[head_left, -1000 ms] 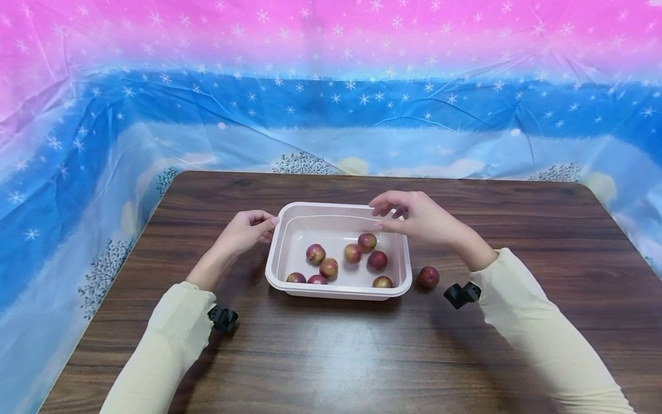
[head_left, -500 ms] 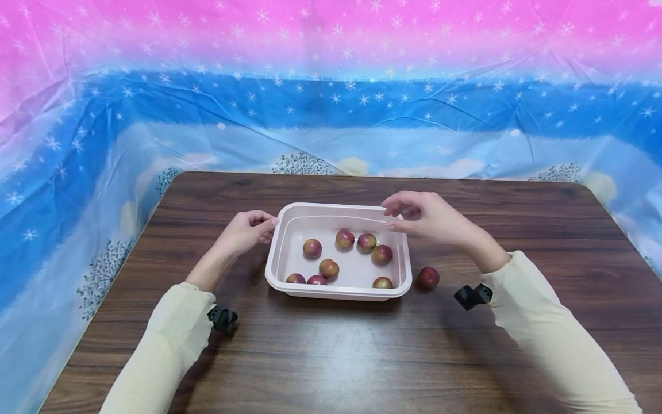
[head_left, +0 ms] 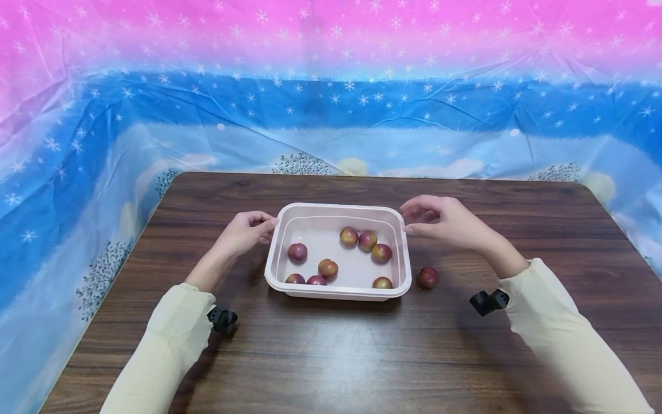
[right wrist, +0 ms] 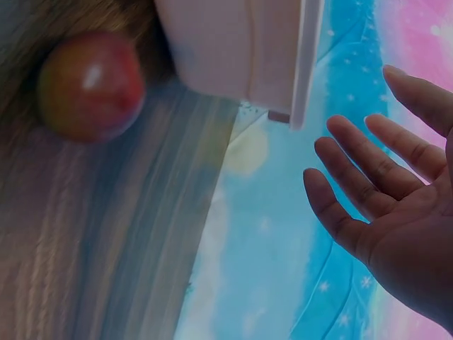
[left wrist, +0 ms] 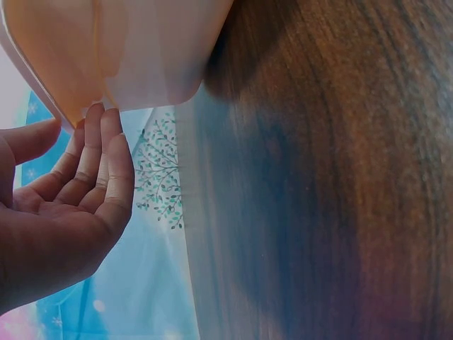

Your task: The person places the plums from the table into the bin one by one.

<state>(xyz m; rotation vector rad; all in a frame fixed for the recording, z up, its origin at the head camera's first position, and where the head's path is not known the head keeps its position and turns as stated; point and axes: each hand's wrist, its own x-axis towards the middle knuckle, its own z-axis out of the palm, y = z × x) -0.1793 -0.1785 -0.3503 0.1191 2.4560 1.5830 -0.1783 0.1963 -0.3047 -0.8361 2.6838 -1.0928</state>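
A pale plastic tub (head_left: 338, 292) stands on the table with several red-and-yellow plums (head_left: 328, 268) spread over its bottom. At its far left corner my left hand (head_left: 243, 233) pinches the rim; the left wrist view shows the thumb at the rim and the fingers (left wrist: 90, 152) up against the outer wall. My right hand (head_left: 450, 221) is just outside the tub's far right corner, fingers loosely bent and holding nothing. In the right wrist view a gap shows between those fingers (right wrist: 354, 177) and the rim. One dark red plum (head_left: 427, 278) lies on the table, right of the tub.
The dark wood-grain table (head_left: 331, 356) has rounded far corners. Behind it hangs a pink and blue snowflake cloth (head_left: 331, 103). Black wrist mounts (head_left: 222, 319) stick out below both pale sleeves.
My right hand has moved right, from over the tub to outside its right rim. Inside, some plums have rolled, one of them toward the left wall. My left hand has stayed put.
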